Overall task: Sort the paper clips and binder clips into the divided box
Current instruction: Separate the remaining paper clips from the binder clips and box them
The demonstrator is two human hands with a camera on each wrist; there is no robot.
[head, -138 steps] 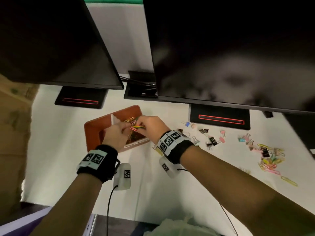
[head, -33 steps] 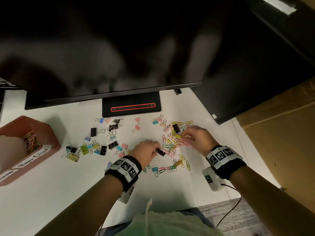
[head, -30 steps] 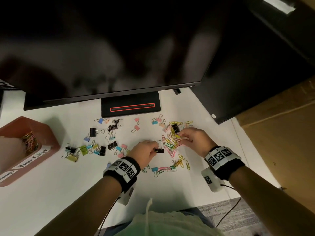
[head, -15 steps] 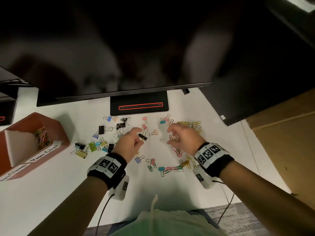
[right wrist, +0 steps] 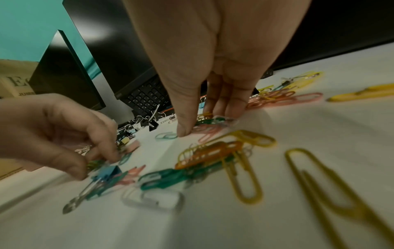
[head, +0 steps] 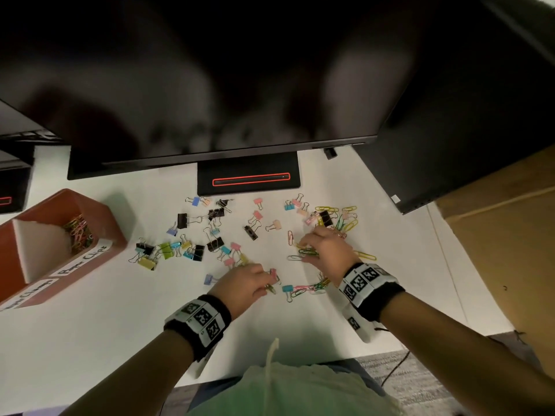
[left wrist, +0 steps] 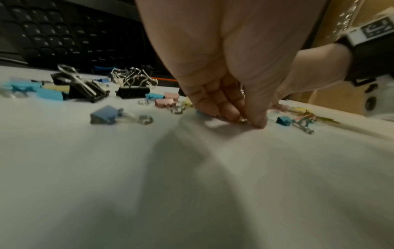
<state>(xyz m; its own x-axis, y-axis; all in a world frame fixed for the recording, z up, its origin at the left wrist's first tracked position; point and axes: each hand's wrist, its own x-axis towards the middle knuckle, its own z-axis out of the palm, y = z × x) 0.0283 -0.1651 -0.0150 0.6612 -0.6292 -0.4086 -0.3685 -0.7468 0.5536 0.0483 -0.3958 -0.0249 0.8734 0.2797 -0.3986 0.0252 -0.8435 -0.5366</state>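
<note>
Binder clips [head: 192, 250] lie scattered left of centre on the white table, and coloured paper clips [head: 336, 219] lie to the right. The red-brown divided box [head: 115, 235] stands at the far left, with paper clips [head: 78, 232] in its far compartment. My left hand [head: 271, 280] is curled down on the table, and its thumb and fingers pinch a small pink binder clip [head: 272, 273]. My right hand [head: 303, 253] reaches down onto a small bunch of green paper clips [right wrist: 211, 120], thumb on one side and fingers on the other. A black binder clip [head: 250, 232] lies loose between the hands.
A black monitor overhangs the table, with its stand base [head: 249, 175] behind the clips. A cardboard box [head: 504, 250] stands at the right. A blue binder clip [head: 287, 288] tangled with paper clips lies between my wrists. A keyboard [left wrist: 64, 33] sits behind the binder clips.
My left hand let go of the black binder clip near the binder clip group and drew back toward me onto a pink one. My right hand dropped onto the green paper clips.
</note>
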